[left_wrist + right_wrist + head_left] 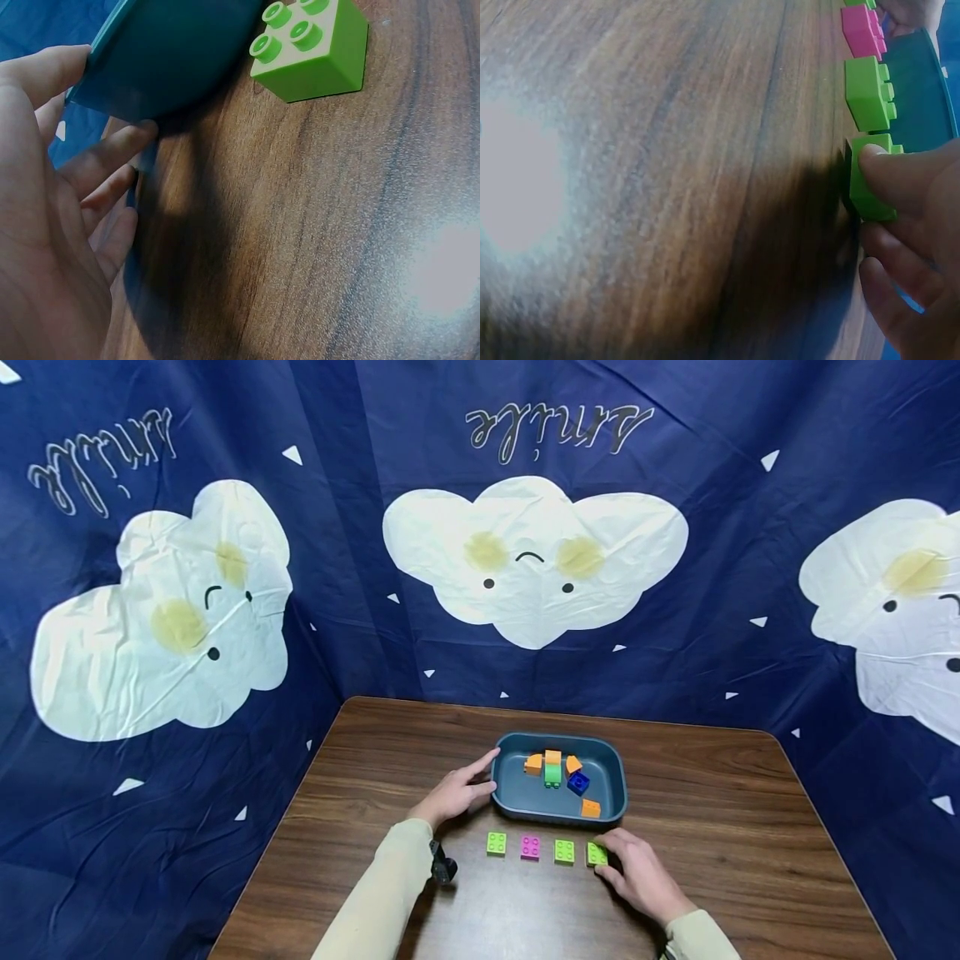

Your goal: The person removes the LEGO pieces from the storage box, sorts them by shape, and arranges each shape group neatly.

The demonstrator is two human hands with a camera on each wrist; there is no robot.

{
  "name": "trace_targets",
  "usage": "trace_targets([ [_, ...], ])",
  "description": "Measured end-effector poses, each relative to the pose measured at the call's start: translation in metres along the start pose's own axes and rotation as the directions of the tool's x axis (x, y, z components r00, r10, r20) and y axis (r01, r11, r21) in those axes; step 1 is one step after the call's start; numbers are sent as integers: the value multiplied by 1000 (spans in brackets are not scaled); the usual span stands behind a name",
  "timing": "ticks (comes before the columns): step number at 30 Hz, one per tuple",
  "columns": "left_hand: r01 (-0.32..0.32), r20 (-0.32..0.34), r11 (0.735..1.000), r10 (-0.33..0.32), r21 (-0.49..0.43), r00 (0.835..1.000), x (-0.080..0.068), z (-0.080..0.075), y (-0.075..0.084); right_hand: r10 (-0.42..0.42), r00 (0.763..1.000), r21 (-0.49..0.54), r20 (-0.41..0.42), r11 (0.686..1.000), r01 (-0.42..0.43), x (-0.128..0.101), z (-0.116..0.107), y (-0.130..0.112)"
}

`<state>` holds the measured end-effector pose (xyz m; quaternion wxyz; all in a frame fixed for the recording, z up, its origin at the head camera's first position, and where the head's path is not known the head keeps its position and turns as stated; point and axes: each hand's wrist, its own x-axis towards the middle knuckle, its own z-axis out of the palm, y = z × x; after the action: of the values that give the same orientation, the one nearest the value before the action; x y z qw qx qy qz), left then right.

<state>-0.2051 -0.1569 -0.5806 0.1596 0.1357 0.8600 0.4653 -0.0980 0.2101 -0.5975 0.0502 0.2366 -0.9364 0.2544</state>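
My right hand (pixel 639 870) pinches a lime green toy brick (pixel 596 855) by its sides, at the right end of a row on the table. In the right wrist view the thumb lies on that brick's (pixel 870 184) near face. My left hand (pixel 452 793), with fingers extended, touches the left side of a dark teal bin (pixel 555 817). The row also holds a lime brick (pixel 564 852), a pink brick (pixel 530 847) and a lime brick (pixel 497 843) at its left end. All stand studs up, in front of the bin.
Inside the bin lie a green brick (pixel 552 775), a dark blue brick (pixel 578 783) and several orange pieces, one an orange brick (pixel 591 808) near the front right corner. A dark blue cloth (pixel 720 668) with cloud prints hangs behind the wooden table (pixel 712 793).
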Motion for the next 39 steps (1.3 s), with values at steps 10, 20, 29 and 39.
trace_targets([
  [10,-3,-6,1000,2,-9,1000,0,1,-2,8,1000,0,19,1000,-8,0,3,2],
  [20,-1,-11,1000,1,-13,1000,-1,1,-1,-19,1000,-4,-10,1000,19,-2,3,2],
  [29,1,-6,1000,-1,-12,1000,0,0,1,16,1000,-4,21,1000,-16,-2,2,1],
  [39,5,-4,1000,-5,-11,1000,-1,0,1,4,1000,-4,-22,1000,-4,-7,-5,-1],
])
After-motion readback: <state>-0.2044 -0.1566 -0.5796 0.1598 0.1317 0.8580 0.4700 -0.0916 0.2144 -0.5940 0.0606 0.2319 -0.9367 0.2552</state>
